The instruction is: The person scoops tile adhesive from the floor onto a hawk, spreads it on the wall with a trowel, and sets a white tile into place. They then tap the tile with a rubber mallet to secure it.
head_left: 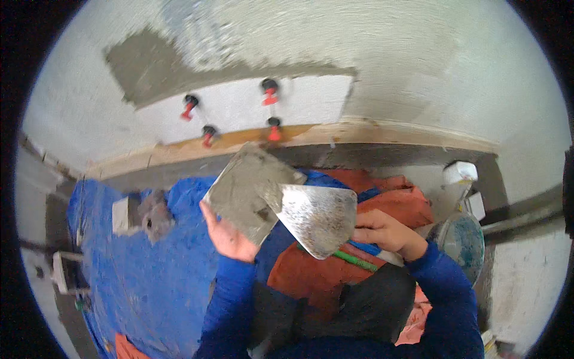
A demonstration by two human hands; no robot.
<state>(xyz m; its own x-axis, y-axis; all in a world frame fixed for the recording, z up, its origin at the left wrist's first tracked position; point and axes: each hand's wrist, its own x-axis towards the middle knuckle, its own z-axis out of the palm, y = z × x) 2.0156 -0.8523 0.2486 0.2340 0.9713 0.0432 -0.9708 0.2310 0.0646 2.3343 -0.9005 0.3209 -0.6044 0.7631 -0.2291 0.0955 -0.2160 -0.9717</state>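
Observation:
My left hand (pixel 230 239) supports a tile (pixel 239 179) from its near left edge, and grey mortar covers the tile's upward face. In my right hand (pixel 388 232) is a trowel (pixel 320 221) with a wide, spotted metal blade; the fingers are closed at its handle end, and the handle itself is mostly hidden. The blade's left end overlaps the tile's right side and carries some mortar. Whether it presses on the tile cannot be told. Beyond, white tiles (pixel 317 96) sit low on the wall with several red-and-black tile levelers (pixel 271 93) on them.
Grey mortar (pixel 146 66) coats the wall around the tiles, above a wooden strip (pixel 388 131). A blue tarp (pixel 137 269) and orange-red cloth (pixel 305 278) cover the floor. A bucket (pixel 463 245) stands at right; a pale block (pixel 124 215) and a grey rag (pixel 155 216) lie left.

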